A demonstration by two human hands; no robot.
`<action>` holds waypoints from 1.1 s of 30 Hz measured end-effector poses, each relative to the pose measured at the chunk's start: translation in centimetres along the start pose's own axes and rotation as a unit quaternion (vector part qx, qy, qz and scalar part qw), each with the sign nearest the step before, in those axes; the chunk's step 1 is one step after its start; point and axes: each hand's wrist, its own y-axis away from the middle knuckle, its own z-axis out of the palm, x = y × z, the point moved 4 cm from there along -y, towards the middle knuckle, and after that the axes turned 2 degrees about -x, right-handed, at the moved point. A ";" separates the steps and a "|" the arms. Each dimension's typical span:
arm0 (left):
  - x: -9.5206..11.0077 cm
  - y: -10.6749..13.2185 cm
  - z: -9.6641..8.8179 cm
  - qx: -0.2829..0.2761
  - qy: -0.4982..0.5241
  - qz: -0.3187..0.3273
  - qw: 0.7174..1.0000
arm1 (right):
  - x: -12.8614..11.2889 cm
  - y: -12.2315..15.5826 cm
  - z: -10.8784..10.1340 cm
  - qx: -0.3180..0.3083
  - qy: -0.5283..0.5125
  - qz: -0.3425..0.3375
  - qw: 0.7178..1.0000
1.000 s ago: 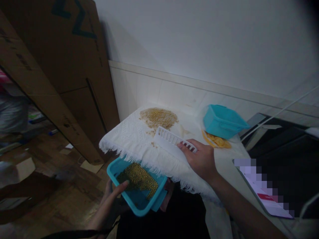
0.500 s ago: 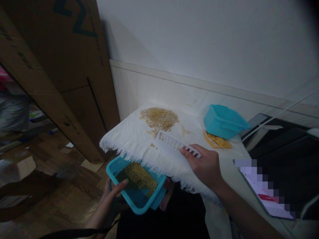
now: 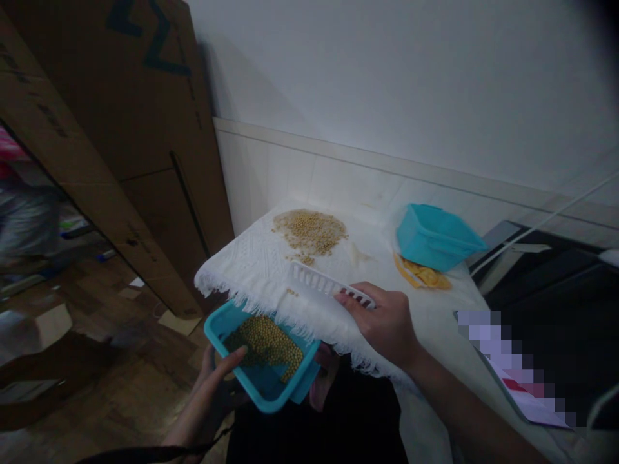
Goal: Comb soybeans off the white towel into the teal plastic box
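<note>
Thumb and fingers of the right hand (image 3: 389, 322) are clamped on one end of a white slotted plastic tray (image 3: 333, 285), the thumb on the near side by the slots, the other fingers partly hidden behind them. The tray's far end reaches over the white fringed cloth (image 3: 242, 261), and from where I stand I cannot tell whether it touches the weave. The left hand (image 3: 213, 374) grips a turquoise plastic bin (image 3: 254, 394), thumb hooked over the rim and fingertips out of sight on the outside. That bin tilts below the cloth's near edge, fringe hanging across its far side, with yellowish soybeans (image 3: 275, 341) gathered toward the far half and bare floor showing at the near corner. A few stray beans (image 3: 293, 292) lie just beside the tray, and past its end a loose heap of soybeans (image 3: 309, 229) spreads on the cloth toward the wall (image 3: 387, 84). Off to the right, a second turquoise bin (image 3: 438, 235) leans over something yellow-orange and crumpled (image 3: 423, 274), too unclear to name. Further right are a white cable (image 3: 546, 227) and a lit screen (image 3: 512, 380), partly blocked out. Across the other side, a tall cardboard box (image 3: 111, 122) stands against the wall, above a wood-patterned floor (image 3: 130, 399).
</note>
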 end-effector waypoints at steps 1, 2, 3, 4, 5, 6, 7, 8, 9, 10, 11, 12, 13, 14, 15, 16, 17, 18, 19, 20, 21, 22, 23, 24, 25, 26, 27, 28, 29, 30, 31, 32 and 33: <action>0.0 0.0 0.0 -0.004 0.001 0.002 1.000 | -0.4 0.2 -0.1 -0.008 -0.003 -0.009 1.000; 0.0 0.0 -0.1 -0.005 0.001 0.003 1.000 | -0.7 0.4 -0.3 -0.011 -0.005 -0.018 1.000; 0.0 -0.1 -0.1 -0.003 0.001 0.002 1.000 | -0.9 0.6 -0.5 -0.007 -0.003 -0.025 1.000; 0.0 -0.1 -0.1 0.000 0.001 0.002 1.000 | -0.8 0.6 -0.9 0.004 0.004 -0.028 1.000; 0.0 0.0 -0.1 0.003 0.000 0.001 1.000 | -0.5 0.5 -1.2 0.021 0.017 -0.024 0.999; 0.1 0.0 -0.1 0.006 -0.002 -0.001 1.000 | 0.0 0.3 -1.6 0.041 0.033 -0.015 0.999; 0.1 0.1 -0.1 0.005 -0.003 -0.004 1.000 | 0.8 0.1 -1.9 0.061 0.051 -0.002 0.997; 0.2 0.2 0.0 0.001 -0.002 -0.006 1.000 | 1.6 -0.2 -2.2 0.079 0.068 0.012 0.994; 0.3 0.3 0.1 -0.003 -0.001 -0.008 1.000 | 2.4 -0.5 -2.4 0.091 0.081 0.023 0.992; 0.3 0.4 0.2 -0.007 0.000 -0.009 1.000 | 3.2 -0.8 -2.5 0.098 0.091 0.032 0.991; 0.4 0.5 0.3 -0.009 0.001 -0.010 1.000 | 3.8 -1.0 -2.6 0.099 0.097 0.037 0.990; 0.4 0.5 0.3 -0.010 0.001 -0.010 1.000 | 4.3 -1.1 -2.5 0.096 0.099 0.041 0.990; 0.4 0.6 0.3 -0.009 0.000 -0.009 1.000 | 4.6 -1.2 -2.4 0.090 0.098 0.045 0.990; 0.4 0.6 0.3 -0.007 -0.002 -0.009 1.000 | 4.8 -1.2 -2.2 0.084 0.095 0.047 0.991; 0.4 0.5 0.3 -0.005 -0.005 -0.008 1.000 | 4.9 -1.1 -2.0 0.077 0.090 0.050 0.992; 0.4 0.5 0.3 -0.004 -0.006 -0.007 1.000 | 4.8 -1.0 -1.8 0.071 0.085 0.053 0.992; 0.4 0.5 0.2 -0.002 -0.008 -0.006 1.000 | 4.7 -1.0 -1.7 0.067 0.079 0.055 0.993; 0.4 0.4 0.2 -0.001 -0.008 -0.005 1.000 | 4.6 -0.9 -1.5 0.064 0.072 0.057 0.994; 0.4 0.4 0.2 -0.001 -0.008 -0.004 1.000 | 4.4 -0.9 -1.4 0.061 0.066 0.058 0.994; 0.4 0.4 0.2 -0.003 -0.008 -0.004 1.000 | 4.3 -0.9 -1.2 0.059 0.060 0.058 0.995; 0.3 0.4 0.3 -0.005 -0.007 -0.006 1.000 | 4.1 -0.9 -1.1 0.057 0.055 0.058 0.995; 0.3 0.5 0.3 -0.006 -0.007 -0.007 1.000 | 4.0 -0.9 -1.0 0.056 0.050 0.056 0.996; 0.3 0.5 0.3 -0.008 -0.007 -0.007 1.000 | 3.8 -0.9 -0.9 0.054 0.045 0.053 0.996; 0.3 0.6 0.4 -0.010 -0.007 -0.007 1.000 | 3.7 -0.8 -0.8 0.053 0.040 0.049 0.997; 0.4 0.6 0.4 -0.011 -0.007 -0.005 1.000 | 3.6 -0.8 -0.8 0.053 0.037 0.046 0.997; 0.4 0.7 0.4 -0.011 -0.005 -0.001 1.000 | 3.5 -0.7 -0.9 0.054 0.037 0.044 0.997; 0.4 0.7 0.4 -0.010 -0.004 0.003 1.000 | 3.4 -0.5 -0.9 0.055 0.038 0.044 0.997; 0.4 0.6 0.4 -0.009 -0.003 0.006 1.000 | 3.4 -0.4 -1.0 0.057 0.041 0.044 0.997; 0.4 0.6 0.3 -0.005 -0.004 0.006 1.000 | 3.3 -0.2 -1.2 0.058 0.046 0.046 0.996; 0.3 0.5 0.3 -0.002 -0.004 0.005 1.000 | 3.3 -0.1 -1.3 0.058 0.049 0.047 0.996; 0.3 0.5 0.2 0.002 -0.004 0.003 1.000 | 3.2 0.0 -1.3 0.057 0.052 0.047 0.996; 0.3 0.4 0.1 0.005 -0.004 0.000 1.000 | 3.2 0.1 -1.4 0.055 0.052 0.047 0.996; 0.3 0.3 0.0 0.007 -0.003 -0.001 1.000 | 3.1 0.2 -1.4 0.054 0.052 0.046 0.996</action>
